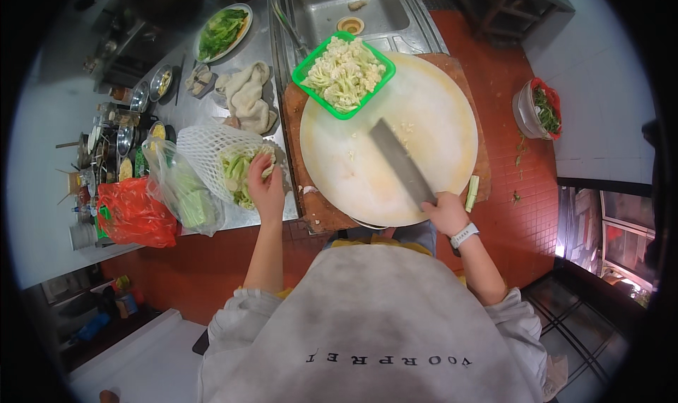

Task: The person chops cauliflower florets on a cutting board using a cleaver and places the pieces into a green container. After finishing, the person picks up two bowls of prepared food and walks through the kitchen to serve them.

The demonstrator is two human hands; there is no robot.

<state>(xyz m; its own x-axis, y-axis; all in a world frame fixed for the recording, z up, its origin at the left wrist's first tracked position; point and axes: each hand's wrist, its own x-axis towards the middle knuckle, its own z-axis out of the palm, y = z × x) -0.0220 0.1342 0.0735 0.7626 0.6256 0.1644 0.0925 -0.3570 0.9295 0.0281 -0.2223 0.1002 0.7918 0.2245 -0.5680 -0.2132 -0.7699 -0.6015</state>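
Note:
My right hand grips the handle of a cleaver, its blade slanting over a round white cutting board. Small cauliflower crumbs are scattered on the board near the blade. At the board's far left edge sits a green plastic basket heaped with cut cauliflower florets. My left hand is at leafy cauliflower trimmings, by the mouth of a white foam net on the steel counter. Its fingers are bent, and whether they grip a piece is not visible.
A steel sink lies beyond the board. On the counter are a plate of green leaves, a cloth, a clear plastic bag and a red bag. A pale stem piece rests by the board's right edge. A bucket stands right.

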